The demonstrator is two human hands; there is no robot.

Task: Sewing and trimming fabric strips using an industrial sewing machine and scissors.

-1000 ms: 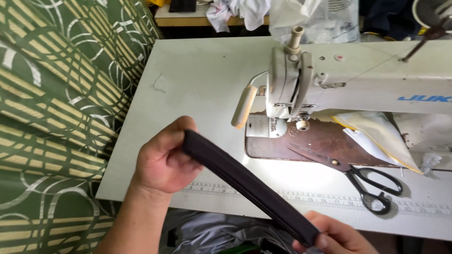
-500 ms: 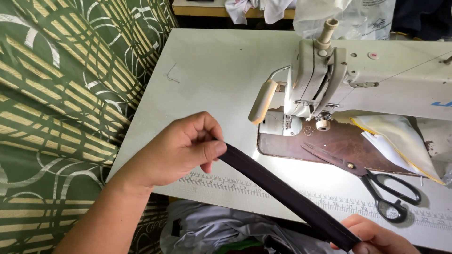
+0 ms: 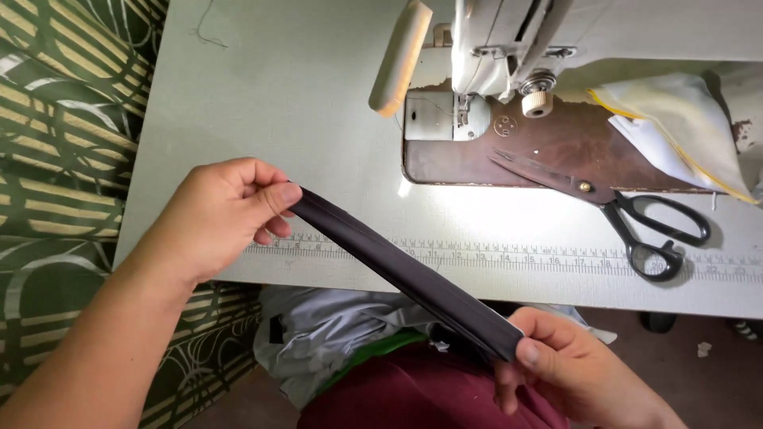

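Observation:
A folded black fabric strip (image 3: 401, 274) runs diagonally over the front edge of the sewing table (image 3: 302, 103). My left hand (image 3: 218, 214) pinches its upper left end between thumb and fingers. My right hand (image 3: 568, 369) grips the lower right end, below the table edge over my lap. The strip is held taut between both hands, in front of the sewing machine (image 3: 509, 48).
Black-handled scissors (image 3: 628, 218) lie on the table right of the needle plate (image 3: 445, 119). White and yellow cloth (image 3: 675, 123) sits by the machine. A ruler scale (image 3: 509, 256) runs along the table's front edge. Green patterned fabric (image 3: 56, 159) hangs at left. Grey cloth (image 3: 334, 338) lies below the table.
The view has dropped and moved closer to the table. Both hands keep hold of the strip; the left hand has shifted from wrapping over the end to pinching it.

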